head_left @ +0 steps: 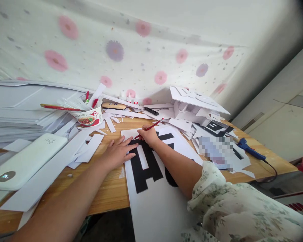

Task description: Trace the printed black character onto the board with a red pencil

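My right hand point(148, 135) is closed around a red pencil point(154, 125), its lower end meeting the top edge of a black printed character point(151, 174). That character lies on a long white sheet point(154, 215), which hangs over the table's front edge. Fingers spread, my left hand point(120, 152) rests flat at the sheet's left side, beside the pencil's lower end. More black shapes on the sheet are partly covered by my right forearm.
White strips point(91, 148) and a white device with a digital display point(27, 161) lie left. Behind them stands a paper bowl point(89, 117) holding tools. A white board model point(197, 101) sits at the back right, a blue glue gun point(251, 149) near the table's right edge.
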A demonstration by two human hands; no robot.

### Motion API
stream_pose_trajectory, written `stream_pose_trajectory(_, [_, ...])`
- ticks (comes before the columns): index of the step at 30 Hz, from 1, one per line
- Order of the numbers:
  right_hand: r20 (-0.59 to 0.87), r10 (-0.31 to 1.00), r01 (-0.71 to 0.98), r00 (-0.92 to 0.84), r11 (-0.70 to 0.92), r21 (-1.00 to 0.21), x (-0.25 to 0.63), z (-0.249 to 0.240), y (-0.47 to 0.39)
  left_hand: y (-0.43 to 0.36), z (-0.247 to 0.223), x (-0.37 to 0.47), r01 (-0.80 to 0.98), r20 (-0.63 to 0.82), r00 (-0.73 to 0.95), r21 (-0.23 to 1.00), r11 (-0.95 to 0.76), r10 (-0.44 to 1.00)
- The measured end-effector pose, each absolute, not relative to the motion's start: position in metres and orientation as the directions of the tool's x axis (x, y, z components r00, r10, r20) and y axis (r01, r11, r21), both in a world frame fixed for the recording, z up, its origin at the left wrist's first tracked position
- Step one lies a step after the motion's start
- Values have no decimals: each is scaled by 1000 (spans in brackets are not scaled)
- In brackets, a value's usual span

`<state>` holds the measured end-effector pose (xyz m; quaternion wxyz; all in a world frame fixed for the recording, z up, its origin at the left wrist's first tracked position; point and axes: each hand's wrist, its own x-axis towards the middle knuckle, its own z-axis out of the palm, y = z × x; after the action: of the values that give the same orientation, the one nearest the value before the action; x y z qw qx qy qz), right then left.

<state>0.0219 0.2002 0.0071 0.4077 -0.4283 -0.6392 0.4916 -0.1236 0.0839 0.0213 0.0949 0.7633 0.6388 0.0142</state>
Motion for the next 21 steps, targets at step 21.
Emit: stream_pose_trajectory(21, [133,949,313,-287,224,-923,23,-6,203,85,20,-124,973,-104,202,133,-187,974])
